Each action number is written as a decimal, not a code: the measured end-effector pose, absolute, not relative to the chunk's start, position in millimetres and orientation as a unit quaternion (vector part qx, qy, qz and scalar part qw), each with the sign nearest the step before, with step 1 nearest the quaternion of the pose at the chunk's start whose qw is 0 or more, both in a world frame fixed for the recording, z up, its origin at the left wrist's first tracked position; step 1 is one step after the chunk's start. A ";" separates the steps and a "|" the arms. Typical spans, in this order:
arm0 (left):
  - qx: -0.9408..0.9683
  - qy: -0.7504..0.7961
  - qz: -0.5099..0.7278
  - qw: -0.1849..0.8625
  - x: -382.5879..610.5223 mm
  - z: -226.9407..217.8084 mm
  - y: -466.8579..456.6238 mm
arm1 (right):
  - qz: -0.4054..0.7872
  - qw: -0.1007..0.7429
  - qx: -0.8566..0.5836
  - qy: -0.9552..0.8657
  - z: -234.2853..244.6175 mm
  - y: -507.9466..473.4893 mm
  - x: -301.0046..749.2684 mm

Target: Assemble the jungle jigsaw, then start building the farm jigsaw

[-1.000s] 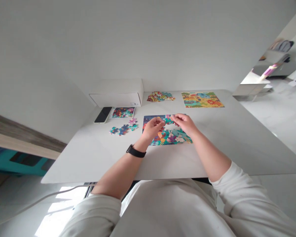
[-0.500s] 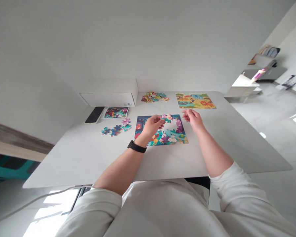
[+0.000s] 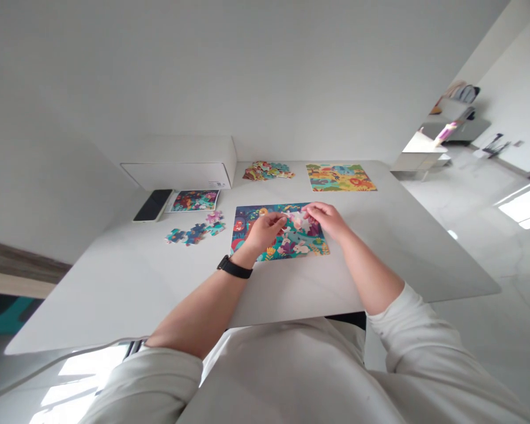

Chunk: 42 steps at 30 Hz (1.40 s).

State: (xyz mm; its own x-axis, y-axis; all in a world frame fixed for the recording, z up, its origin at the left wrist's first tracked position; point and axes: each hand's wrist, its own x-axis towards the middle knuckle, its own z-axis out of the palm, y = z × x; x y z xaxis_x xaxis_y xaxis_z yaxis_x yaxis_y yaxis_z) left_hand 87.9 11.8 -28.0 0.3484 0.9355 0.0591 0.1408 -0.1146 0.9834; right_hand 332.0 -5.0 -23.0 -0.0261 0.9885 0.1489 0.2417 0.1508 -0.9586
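Though the rabbit-scene jigsaw [image 3: 271,253], near centre on the table [image 3: 287,291], looks mostly filled, loose pcs [image 3: 195,234] at left are unplaced; a pinkish pc [image 3: 298,222] shows btwn L hand [image 3: 265,231] & R hand [image 3: 330,219], can't tell if either's clamped on it.

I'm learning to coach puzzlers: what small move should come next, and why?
Probably settle the mostly pink jigsaw piece into the colourful rectangular jigsaw: it appears above the picture's interior, between the left hand and right hand, whose fingertips are close by.
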 end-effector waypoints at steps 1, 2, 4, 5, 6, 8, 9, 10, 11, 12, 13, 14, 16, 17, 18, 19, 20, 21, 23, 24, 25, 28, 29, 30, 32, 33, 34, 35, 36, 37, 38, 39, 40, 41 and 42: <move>0.648 0.421 0.379 0.510 87.7 -27.5 11.0 | 0.415 0.445 -0.507 -0.610 -23.4 -6.5 328.8; 0.655 0.420 0.373 0.505 87.5 -26.9 10.3 | 0.433 0.423 -0.496 -0.623 -23.9 -7.9 325.3; 0.659 0.420 0.369 0.502 87.6 -26.1 9.7 | 0.463 0.392 -0.476 -0.637 -25.0 -9.7 319.1; 0.653 0.419 0.376 0.506 87.8 -26.0 9.7 | 0.471 0.386 -0.471 -0.638 -25.3 -10.2 316.9; 0.642 0.417 0.388 0.513 88.1 -26.2 10.0 | 0.472 0.386 -0.472 -0.637 -25.3 -10.3 315.7; 0.612 0.410 0.419 0.530 88.6 -27.9 11.5 | 0.457 0.401 -0.491 -0.624 -24.5 -9.9 316.2; 0.601 0.406 0.430 0.538 88.8 -29.4 12.5 | 0.446 0.412 -0.503 -0.615 -23.8 -9.4 317.5; 0.596 0.404 0.436 0.540 88.8 -31.2 13.6 | 0.434 0.424 -0.513 -0.607 -23.0 -9.0 319.2; 0.600 0.404 0.436 0.535 88.8 -33.3 14.6 | 0.424 0.436 -0.520 -0.600 -22.2 -8.5 320.9; 0.613 0.405 0.434 0.522 88.6 -35.4 15.3 | 0.417 0.447 -0.524 -0.594 -21.6 -8.2 322.4; 0.632 0.407 0.433 0.497 88.3 -37.5 15.6 | 0.413 0.456 -0.525 -0.589 -20.9 -8.0 323.3; 0.657 0.409 0.436 0.460 87.9 -39.3 15.3 | 0.411 0.464 -0.525 -0.584 -20.4 -8.0 323.6; 0.716 0.399 0.444 0.362 86.7 -41.3 13.2 | 0.416 0.470 -0.525 -0.574 -19.3 -8.6 322.5; 0.745 0.386 0.446 0.312 86.0 -41.5 11.5 | 0.421 0.469 -0.526 -0.571 -18.7 -9.1 321.1; 0.770 0.371 0.446 0.266 85.3 -41.0 9.7 | 0.428 0.467 -0.526 -0.568 -18.1 -9.6 319.5; 0.791 0.354 0.443 0.229 84.7 -40.1 7.8 | 0.435 0.464 -0.525 -0.566 -17.7 -10.1 317.7; 0.808 0.336 0.439 0.201 84.2 -38.8 6.0 | 0.444 0.461 -0.523 -0.563 -17.5 -10.5 315.7; 0.820 0.323 0.436 0.182 83.9 -37.3 4.4 | 0.452 0.459 -0.521 -0.560 -17.6 -10.8 313.8; 0.831 0.310 0.434 0.156 83.8 -34.5 2.2 | 0.463 0.459 -0.517 -0.555 -19.0 -11.0 310.2; 0.833 0.310 0.433 0.149 84.0 -33.4 1.4 | 0.466 0.460 -0.514 -0.554 -20.1 -11.1 308.6; 0.833 0.313 0.431 0.147 84.2 -32.3 0.9 | 0.469 0.461 -0.511 -0.553 -21.2 -11.1 307.4; 0.826 0.330 0.427 0.159 84.4 -29.8 0.5 | 0.475 0.459 -0.502 -0.558 -22.8 -11.0 307.7; 0.822 0.336 0.429 0.167 84.1 -28.9 1.0 | 0.471 0.459 -0.505 -0.559 -22.2 -10.7 309.9; 0.816 0.342 0.432 0.173 83.5 -28.1 1.9 | 0.460 0.463 -0.513 -0.557 -21.1 -10.2 313.3; 0.801 0.359 0.443 0.181 81.4 -27.0 5.1 | 0.422 0.487 -0.540 -0.541 -17.9 -8.0 323.8; 0.792 0.372 0.449 0.182 80.1 -26.9 7.2 | 0.400 0.504 -0.554 -0.528 -16.2 -6.5 330.0; 0.782 0.385 0.455 0.183 78.8 -27.1 9.6 | 0.380 0.521 -0.566 -0.514 -14.8 -4.9 336.4; 0.771 0.398 0.461 0.185 77.5 -27.8 12.0 | 0.366 0.535 -0.574 -0.501 -13.6 -3.2 342.2; 0.761 0.408 0.467 0.188 76.5 -28.7 14.2 | 0.356 0.546 -0.579 -0.489 -12.9 -1.7 347.1; 0.753 0.416 0.472 0.194 75.7 -29.9 16.1 | 0.351 0.556 -0.582 -0.478 -12.5 -0.4 350.7; 0.746 0.422 0.475 0.200 75.3 -31.0 17.5 | 0.349 0.564 -0.583 -0.470 -12.3 0.5 353.0; 0.743 0.425 0.476 0.205 75.0 -32.1 18.5 | 0.350 0.568 -0.582 -0.464 -12.4 1.0 353.9; 0.741 0.426 0.475 0.210 75.0 -32.9 19.1 | 0.352 0.571 -0.580 -0.462 -12.5 1.3 353.9; 0.740 0.428 0.472 0.213 75.1 -33.4 19.2 | 0.355 0.571 -0.578 -0.463 -12.7 1.2 353.3; 0.742 0.429 0.469 0.215 75.2 -33.6 19.1 | 0.357 0.570 -0.576 -0.465 -12.9 1.1 352.4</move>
State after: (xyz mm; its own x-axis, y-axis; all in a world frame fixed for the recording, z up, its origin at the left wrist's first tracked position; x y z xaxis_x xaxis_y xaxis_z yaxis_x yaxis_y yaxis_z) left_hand 75.2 19.1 -33.6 0.1917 0.8371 0.5123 0.4342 -0.5405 0.7207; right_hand 352.4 1.1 -12.9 0.3120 0.9426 0.1187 0.1284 0.0820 -0.9883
